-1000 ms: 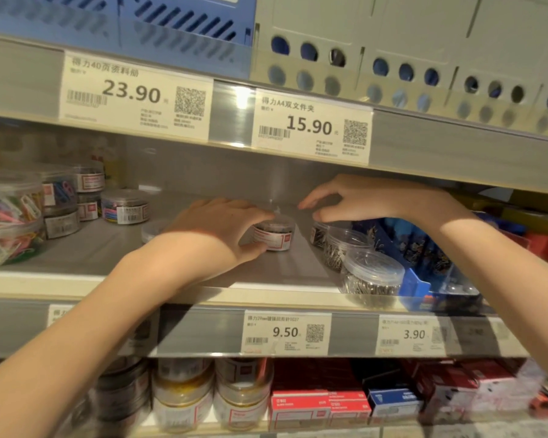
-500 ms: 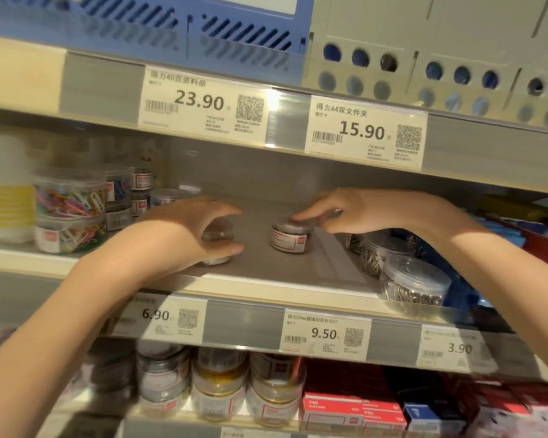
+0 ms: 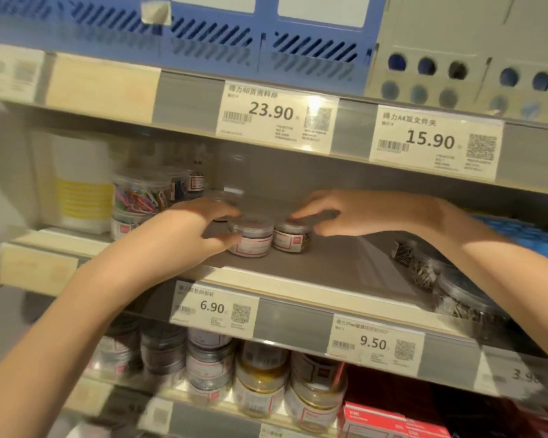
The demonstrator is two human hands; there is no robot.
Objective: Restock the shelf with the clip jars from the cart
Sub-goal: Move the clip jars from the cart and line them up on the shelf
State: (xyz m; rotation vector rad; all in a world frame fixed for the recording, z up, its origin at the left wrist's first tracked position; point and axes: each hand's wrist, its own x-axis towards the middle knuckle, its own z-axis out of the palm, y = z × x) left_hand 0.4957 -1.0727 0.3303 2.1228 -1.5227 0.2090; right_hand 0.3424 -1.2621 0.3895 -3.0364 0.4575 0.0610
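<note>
1. Two small clip jars stand side by side on the grey shelf (image 3: 313,267), above the 6.90 price tag (image 3: 214,309): the left jar (image 3: 250,238) and the right jar (image 3: 291,237), touching or very nearly so.
2. At the left jar, the left hand (image 3: 184,235) curls round its left side, thumb low on the label, fingers over the lid.
3. Right of that jar, the right hand (image 3: 354,213) arches over the right jar with fingers spread, tips on or just above its lid; contact is blurred, so I cannot tell if it grips.
4. Left of the left jar, behind the left hand, sits a stack of coloured-clip jars (image 3: 143,197).
5. Risks, as I judge them: squeezing the pair together could tip one jar, or a sideways nudge from the left wrist could knock the coloured stack.
6. Pushing too far right could meet the loose clip tubs (image 3: 424,263).
</note>
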